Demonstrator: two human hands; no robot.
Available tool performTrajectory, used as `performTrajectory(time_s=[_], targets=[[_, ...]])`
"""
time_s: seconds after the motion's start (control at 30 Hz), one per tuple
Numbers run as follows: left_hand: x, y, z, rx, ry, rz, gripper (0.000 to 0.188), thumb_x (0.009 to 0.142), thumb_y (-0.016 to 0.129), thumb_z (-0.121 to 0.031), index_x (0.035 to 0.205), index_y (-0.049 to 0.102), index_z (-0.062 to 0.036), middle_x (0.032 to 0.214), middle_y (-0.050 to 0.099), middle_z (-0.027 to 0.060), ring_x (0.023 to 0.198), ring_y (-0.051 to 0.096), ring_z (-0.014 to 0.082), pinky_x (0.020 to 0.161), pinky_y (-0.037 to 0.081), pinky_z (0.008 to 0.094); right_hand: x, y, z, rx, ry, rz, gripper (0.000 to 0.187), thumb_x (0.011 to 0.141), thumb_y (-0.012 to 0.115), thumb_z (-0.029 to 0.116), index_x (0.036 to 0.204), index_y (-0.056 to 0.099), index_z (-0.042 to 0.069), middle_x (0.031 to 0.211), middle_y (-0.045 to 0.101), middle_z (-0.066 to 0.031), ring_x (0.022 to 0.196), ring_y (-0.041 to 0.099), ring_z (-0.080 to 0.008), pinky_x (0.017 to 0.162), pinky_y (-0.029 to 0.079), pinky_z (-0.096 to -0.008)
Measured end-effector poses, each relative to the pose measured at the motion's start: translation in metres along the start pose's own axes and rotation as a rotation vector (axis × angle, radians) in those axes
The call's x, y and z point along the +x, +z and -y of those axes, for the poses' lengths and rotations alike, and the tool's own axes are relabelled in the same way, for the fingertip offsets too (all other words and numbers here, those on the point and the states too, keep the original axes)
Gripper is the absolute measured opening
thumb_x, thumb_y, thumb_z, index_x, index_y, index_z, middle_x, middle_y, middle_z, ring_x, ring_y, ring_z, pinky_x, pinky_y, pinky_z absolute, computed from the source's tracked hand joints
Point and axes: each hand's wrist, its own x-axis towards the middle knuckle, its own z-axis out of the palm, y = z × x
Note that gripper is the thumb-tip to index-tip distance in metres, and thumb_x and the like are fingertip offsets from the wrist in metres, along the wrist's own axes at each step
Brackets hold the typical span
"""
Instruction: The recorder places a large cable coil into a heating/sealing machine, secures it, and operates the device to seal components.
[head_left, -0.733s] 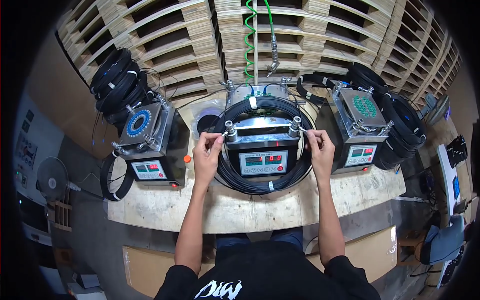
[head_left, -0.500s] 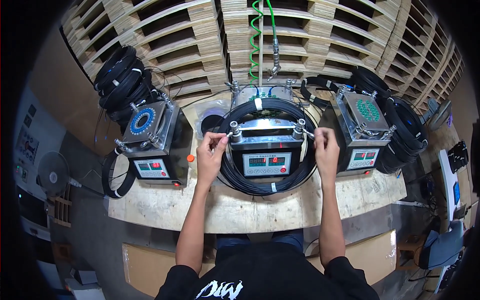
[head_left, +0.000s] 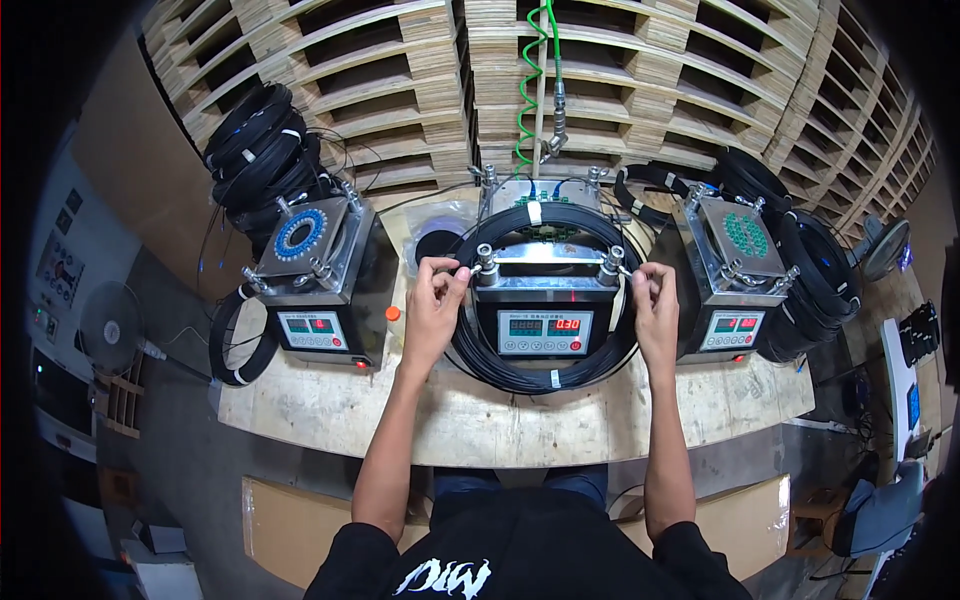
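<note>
While wooden pallets [head_left: 440, 65] rose at twelve o'clock, a plywood table [head_left: 510, 440] spread before them, its near edge toward the person at six. In the middle of the table stood the central machine [head_left: 545, 296], a dark box with a steel top and red figures lit on its panel. From it, a machine with a blue ring [head_left: 305, 288] stood at nine o'clock and a machine with green dots [head_left: 735, 290] at three. Piled coils [head_left: 262, 150] of black cable rose at ten.

A black cable coil [head_left: 480, 352] ringed the central machine, its upper arc behind the two front posts and its lower arc below the panel, with white bands at twelve and six.

The left hand [head_left: 435, 310] was at the coil's nine o'clock, thumb and forefinger pinched on a nine-o'clock lever [head_left: 476, 269]. Opposite, the right hand [head_left: 657, 305] had its fingers curled and closed on a three-o'clock lever [head_left: 625, 272]. Smallest was an orange cap [head_left: 393, 313], just beside the left hand at nine.
</note>
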Motion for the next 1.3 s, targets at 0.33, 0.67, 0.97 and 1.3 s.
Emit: performTrajectory(time_s=[0.33, 0.67, 0.97, 1.3], targets=[[0.011, -0.011, 0.000, 0.325, 0.381, 0.172, 0.015, 0.099, 0.063, -0.009, 0.097, 0.055, 0.0032, 0.076, 0.058, 0.0147, 0.068, 0.057, 0.0264, 0.063, 0.044, 0.0366, 0.005, -0.005, -0.001, 0.280, 0.048, 0.037, 0.017, 0.098, 0.069, 0.013, 0.092, 0.061, 0.000, 0.069, 0.055, 0.0030, 0.061, 0.045, -0.0018, 0.053, 0.033, -0.0203], [0.014, -0.015, 0.003, 0.401, 0.517, 0.186, 0.012, 0.095, 0.066, -0.005, 0.093, 0.058, 0.0032, 0.080, 0.057, 0.0160, 0.072, 0.056, 0.0331, 0.065, 0.044, 0.0413, 0.009, -0.010, 0.008, 0.366, 0.204, 0.093, 0.016, 0.098, 0.068, 0.017, 0.091, 0.059, 0.006, 0.068, 0.059, 0.0036, 0.051, 0.043, 0.0007, 0.043, 0.027, -0.0180], [0.024, -0.031, 0.008, 0.142, 0.158, 0.193, 0.016, 0.098, 0.068, -0.017, 0.100, 0.068, -0.0017, 0.068, 0.055, -0.0012, 0.062, 0.049, 0.0050, 0.056, 0.037, 0.0231, 0.026, -0.024, -0.002, 0.086, 0.075, 0.202, 0.032, 0.101, 0.066, 0.027, 0.082, 0.059, 0.003, 0.057, 0.053, 0.0024, 0.049, 0.045, -0.0029, 0.045, 0.030, -0.0226], [0.197, 0.022, 0.065, -0.395, -0.545, 0.101, 0.051, 0.093, 0.069, -0.052, 0.114, 0.065, -0.0060, 0.096, 0.073, 0.0054, 0.072, 0.061, 0.0087, 0.065, 0.050, 0.0235, 0.218, 0.018, -0.047, 0.250, 0.337, 0.430, 0.034, 0.101, 0.060, 0.043, 0.112, 0.063, 0.010, 0.072, 0.058, 0.0023, 0.051, 0.044, -0.0047, 0.043, 0.028, -0.0222]])
